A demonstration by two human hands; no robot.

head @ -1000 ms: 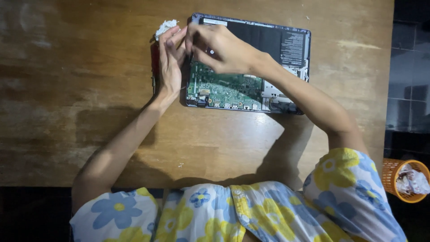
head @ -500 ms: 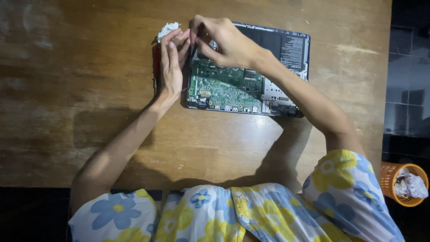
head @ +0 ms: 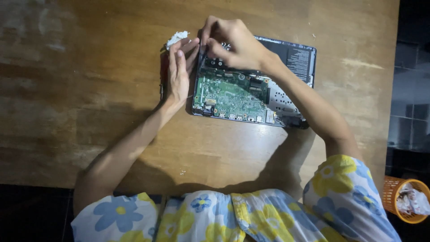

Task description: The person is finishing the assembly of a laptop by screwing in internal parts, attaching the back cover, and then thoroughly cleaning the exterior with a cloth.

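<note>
While a white wad point(head: 177, 38) lies on the bench point(head: 89, 89), the left hand point(head: 179, 74) rests flat and open-fingered beside the opened laptop point(head: 255, 80), whose far-left corner the right hand point(head: 233, 42) pinches with curled fingers, an orange basket point(head: 405, 199) standing at far right.

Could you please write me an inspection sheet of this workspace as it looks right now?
Surface: worn brown wooden table, scuffed with pale patches.
Job's things: opened black laptop lying underside up, green circuit board exposed.
Clutter: crumpled white tissue wad beside the laptop's far left corner; a few small specks on the table, too small to identify.
Hands: left hand rests flat at the laptop's left edge; right hand curled over the far left corner, whether it pinches anything is hidden.
Cables: nothing seen.
Surroundings: orange mesh basket holding white paper, on the dark floor.
</note>
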